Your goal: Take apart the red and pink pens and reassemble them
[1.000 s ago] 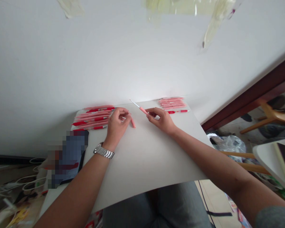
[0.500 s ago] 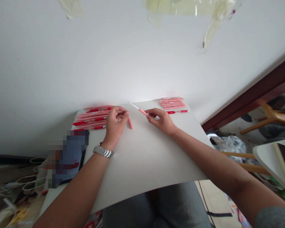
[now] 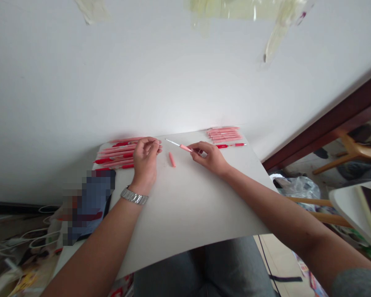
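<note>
My right hand [image 3: 208,156] pinches a pink pen barrel [image 3: 185,147], its thin white refill [image 3: 172,142] sticking out bare toward the left. Close to the refill's tip is my left hand [image 3: 147,154], thumb and fingertips pressed together; whatever may be between them is too small to make out. A loose pink pen part [image 3: 172,159] lies on the white table [image 3: 198,206] between both hands. Behind my left hand, several pink and red pens [image 3: 117,152] are spread in a row, partly hidden by it.
At the table's back right lies a stack of pink pens [image 3: 225,134], with a red pen [image 3: 238,144] in front of it. A blurred-out phone or tablet [image 3: 95,202] rests at the left edge. The white wall [image 3: 173,82] rises directly behind the table.
My left hand has drawn back to the left, away from the loose pink part, which now shows whole. The refill in my right hand has dipped slightly.
</note>
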